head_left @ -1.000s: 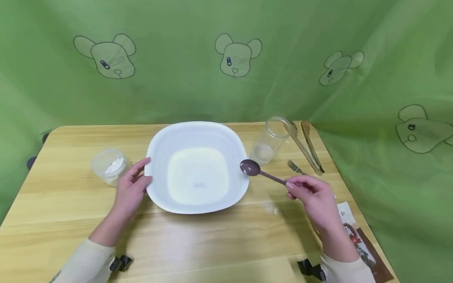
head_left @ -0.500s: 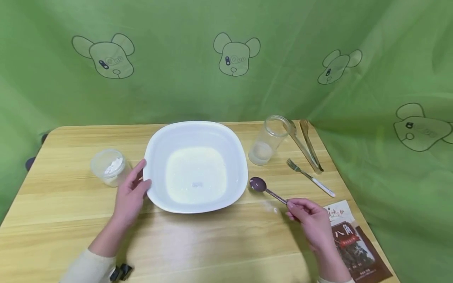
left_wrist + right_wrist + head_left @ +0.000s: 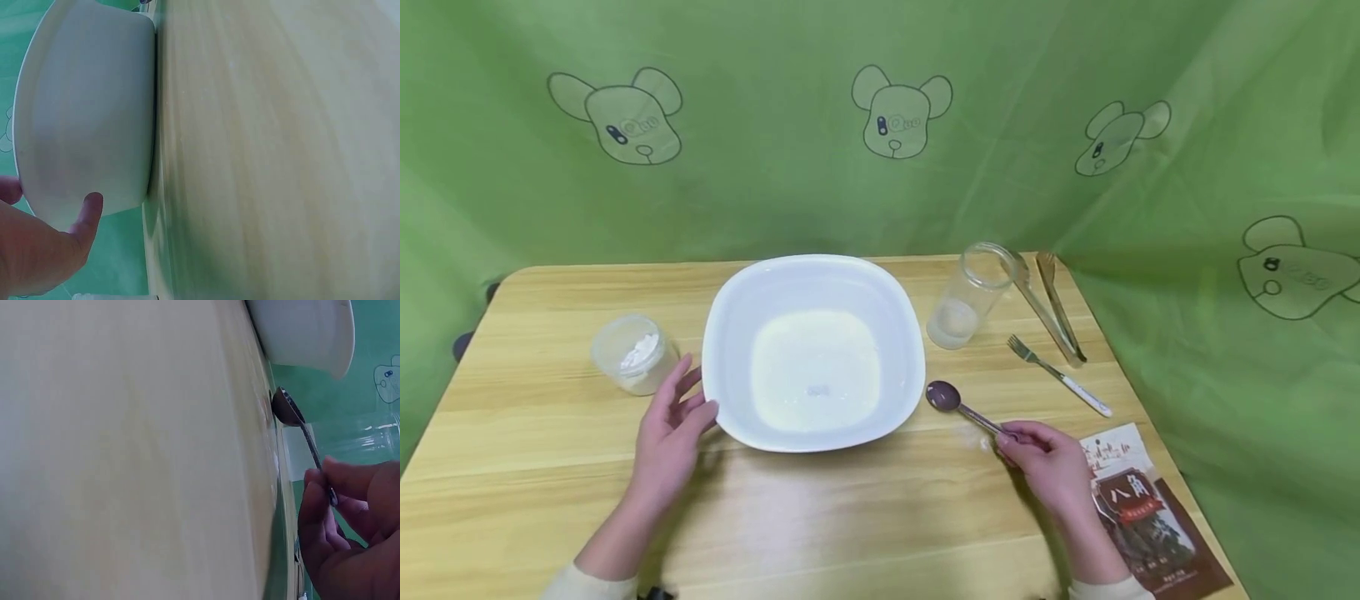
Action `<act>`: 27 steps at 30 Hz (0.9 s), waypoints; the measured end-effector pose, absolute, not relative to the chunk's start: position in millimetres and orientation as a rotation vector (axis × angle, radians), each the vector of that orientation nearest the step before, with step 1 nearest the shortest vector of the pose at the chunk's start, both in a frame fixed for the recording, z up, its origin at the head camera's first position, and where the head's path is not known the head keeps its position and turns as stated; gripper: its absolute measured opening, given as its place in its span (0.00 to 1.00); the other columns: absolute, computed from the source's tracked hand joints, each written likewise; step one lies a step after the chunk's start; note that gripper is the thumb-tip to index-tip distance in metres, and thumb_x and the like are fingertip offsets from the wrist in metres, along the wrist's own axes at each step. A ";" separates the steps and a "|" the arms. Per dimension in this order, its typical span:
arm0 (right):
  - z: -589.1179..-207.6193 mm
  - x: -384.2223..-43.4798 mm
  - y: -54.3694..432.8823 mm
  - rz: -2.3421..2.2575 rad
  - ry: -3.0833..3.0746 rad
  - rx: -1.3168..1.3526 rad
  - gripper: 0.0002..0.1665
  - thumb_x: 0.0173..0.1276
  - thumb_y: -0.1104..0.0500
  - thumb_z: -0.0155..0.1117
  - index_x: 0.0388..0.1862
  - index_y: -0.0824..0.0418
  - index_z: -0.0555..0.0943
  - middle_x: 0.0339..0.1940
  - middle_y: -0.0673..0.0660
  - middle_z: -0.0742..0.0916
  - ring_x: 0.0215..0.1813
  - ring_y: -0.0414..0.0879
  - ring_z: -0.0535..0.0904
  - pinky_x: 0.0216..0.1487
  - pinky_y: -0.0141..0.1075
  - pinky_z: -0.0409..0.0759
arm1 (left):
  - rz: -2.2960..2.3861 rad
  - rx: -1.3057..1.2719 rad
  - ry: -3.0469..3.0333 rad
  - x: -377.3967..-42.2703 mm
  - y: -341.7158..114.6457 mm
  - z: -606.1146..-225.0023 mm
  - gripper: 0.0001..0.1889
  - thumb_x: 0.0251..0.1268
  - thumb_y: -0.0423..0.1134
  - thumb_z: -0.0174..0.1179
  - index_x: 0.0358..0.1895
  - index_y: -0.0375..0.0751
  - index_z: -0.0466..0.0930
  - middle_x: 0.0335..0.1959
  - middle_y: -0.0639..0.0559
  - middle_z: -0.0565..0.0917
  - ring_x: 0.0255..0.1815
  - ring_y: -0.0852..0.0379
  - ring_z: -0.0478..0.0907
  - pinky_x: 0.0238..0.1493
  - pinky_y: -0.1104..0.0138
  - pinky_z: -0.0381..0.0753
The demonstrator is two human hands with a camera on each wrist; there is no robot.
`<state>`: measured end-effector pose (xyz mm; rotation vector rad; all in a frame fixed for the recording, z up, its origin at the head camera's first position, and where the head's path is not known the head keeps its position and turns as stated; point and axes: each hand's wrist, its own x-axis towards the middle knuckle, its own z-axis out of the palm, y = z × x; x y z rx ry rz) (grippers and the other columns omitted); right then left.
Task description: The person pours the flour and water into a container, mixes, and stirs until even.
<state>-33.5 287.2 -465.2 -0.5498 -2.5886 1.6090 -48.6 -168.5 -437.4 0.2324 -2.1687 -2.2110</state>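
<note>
A large white basin (image 3: 816,375) stands mid-table with what looks like liquid in its bottom. Beside its left wall is my left hand (image 3: 666,446), fingers loosely spread and thumb at the basin's side. In the left wrist view the thumb (image 3: 87,219) lies against or just off the wall; contact is hard to tell. My right hand (image 3: 1048,467) pinches the handle end of a dark purple spoon (image 3: 943,396) between thumb and fingers. The spoon's bowl (image 3: 286,407) is at the tabletop, right of the basin, with the handle tilted up.
A clear tub (image 3: 636,354) with white contents stands left of the basin. To the right are a glass jar (image 3: 966,304), metal tongs (image 3: 1048,312), a fork (image 3: 1056,375) and a brown-and-white packet (image 3: 1150,525). Small wet-looking spots (image 3: 983,443) lie near the spoon.
My right hand has brought the spoon from the basin's right rim down and nearer to the tabletop. My left hand's fingers have slipped off the rim and sit slightly lower.
</note>
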 end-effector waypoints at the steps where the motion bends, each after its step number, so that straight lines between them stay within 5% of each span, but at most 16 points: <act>1: -465.7 -33.6 287.6 1.528 -2.633 -0.528 0.17 0.60 0.66 0.75 0.48 0.67 0.86 0.36 0.61 0.89 0.32 0.44 0.85 0.35 0.33 0.85 | -2.207 0.232 -2.171 -47.9 -168.9 -437.2 0.35 0.72 0.26 0.53 0.80 0.44 0.53 0.71 0.42 0.65 0.60 0.54 0.73 0.54 0.72 0.79; 16: -470.2 -37.3 289.4 0.998 -2.842 -0.261 0.10 0.60 0.63 0.76 0.42 0.57 0.89 0.28 0.51 0.87 0.24 0.42 0.78 0.26 0.34 0.74 | -2.181 0.261 -2.162 -38.5 -173.9 -433.8 0.35 0.73 0.28 0.55 0.79 0.45 0.55 0.71 0.42 0.66 0.59 0.54 0.72 0.55 0.73 0.77; 27: -443.6 -33.7 282.2 0.921 -2.811 -0.176 0.15 0.63 0.60 0.74 0.49 0.61 0.87 0.44 0.62 0.87 0.30 0.46 0.84 0.27 0.35 0.82 | -1.832 0.054 -2.332 -36.7 -181.5 -422.5 0.34 0.69 0.27 0.59 0.76 0.44 0.62 0.71 0.44 0.69 0.61 0.55 0.74 0.54 0.75 0.77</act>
